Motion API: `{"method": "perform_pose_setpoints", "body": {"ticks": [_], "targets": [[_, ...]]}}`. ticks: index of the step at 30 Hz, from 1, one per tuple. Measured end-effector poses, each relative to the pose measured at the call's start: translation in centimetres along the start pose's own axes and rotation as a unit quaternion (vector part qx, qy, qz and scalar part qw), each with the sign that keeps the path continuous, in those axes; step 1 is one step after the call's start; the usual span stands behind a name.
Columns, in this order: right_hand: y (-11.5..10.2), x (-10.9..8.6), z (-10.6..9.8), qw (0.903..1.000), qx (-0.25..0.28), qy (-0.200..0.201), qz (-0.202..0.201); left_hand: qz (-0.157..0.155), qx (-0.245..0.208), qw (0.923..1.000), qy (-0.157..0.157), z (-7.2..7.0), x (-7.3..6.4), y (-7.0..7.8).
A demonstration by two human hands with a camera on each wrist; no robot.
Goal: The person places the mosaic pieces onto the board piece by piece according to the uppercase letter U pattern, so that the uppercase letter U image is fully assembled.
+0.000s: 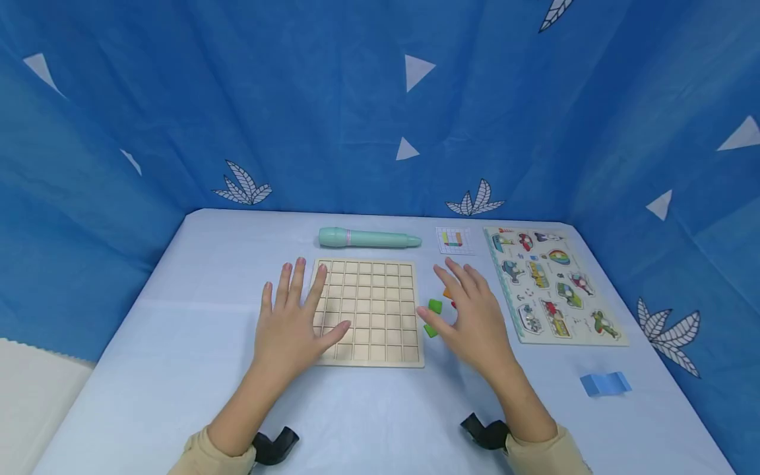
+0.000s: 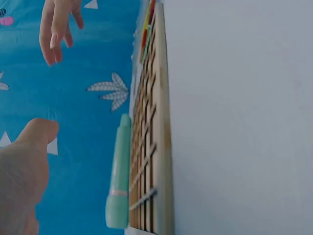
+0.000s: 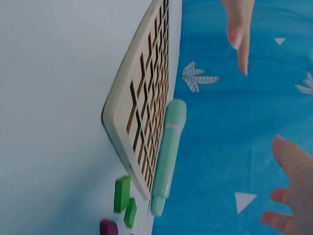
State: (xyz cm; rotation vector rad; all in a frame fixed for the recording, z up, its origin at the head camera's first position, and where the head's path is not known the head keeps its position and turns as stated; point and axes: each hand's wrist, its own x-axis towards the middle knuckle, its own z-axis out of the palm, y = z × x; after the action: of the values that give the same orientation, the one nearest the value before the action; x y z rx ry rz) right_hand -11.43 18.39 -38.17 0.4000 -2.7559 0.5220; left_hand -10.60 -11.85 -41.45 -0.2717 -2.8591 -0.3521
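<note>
Hovering with thumbs and fingers apart, left hand [image 1: 291, 340] over 1 wooden grid board [image 1: 380, 310], right hand [image 1: 475, 323] near 2 green blocks [image 1: 435, 305] beside it, 1 mint-green tube [image 1: 371, 239] behind, 1 picture puzzle [image 1: 552, 293] farther right

The left hand [image 1: 291, 340] hovers over the left edge of the board [image 1: 377, 310], fingers spread straight; the right hand [image 1: 475, 326] hovers beside its right edge, fingers loosely extended, thumb pointing toward it.

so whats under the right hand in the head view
Peeking out around the right hand are two green pieces and parts of an orange piece and a red piece. The hand covers the rest, so anything else beneath can't be seen.
</note>
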Motion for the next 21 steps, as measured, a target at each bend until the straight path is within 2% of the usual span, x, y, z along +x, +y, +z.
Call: {"method": "perform_pose_setpoints", "body": {"ticks": [4, 12, 16, 21], "targets": [[1.6, 0.4, -0.1, 0.9996, 0.026, -0.004, 0.010, 0.003, -0.017, 0.9998, 0.002, 0.7, 0.1, -1.2], [4.9, 1.1, -0.4, 0.9956, 0.072, -0.020, 0.056, -0.009, -0.052, 0.9980, -0.034, 2.1, -0.2, -2.9], [6.5, 1.5, -0.6, 0.9926, 0.093, -0.034, 0.071, -0.022, -0.099, 0.9927, -0.065, 2.9, -0.4, -3.6], [8.4, 1.9, -0.8, 0.9879, 0.111, -0.065, 0.087, -0.032, -0.159, 0.9822, -0.095, 3.9, -0.8, -4.2]]}}
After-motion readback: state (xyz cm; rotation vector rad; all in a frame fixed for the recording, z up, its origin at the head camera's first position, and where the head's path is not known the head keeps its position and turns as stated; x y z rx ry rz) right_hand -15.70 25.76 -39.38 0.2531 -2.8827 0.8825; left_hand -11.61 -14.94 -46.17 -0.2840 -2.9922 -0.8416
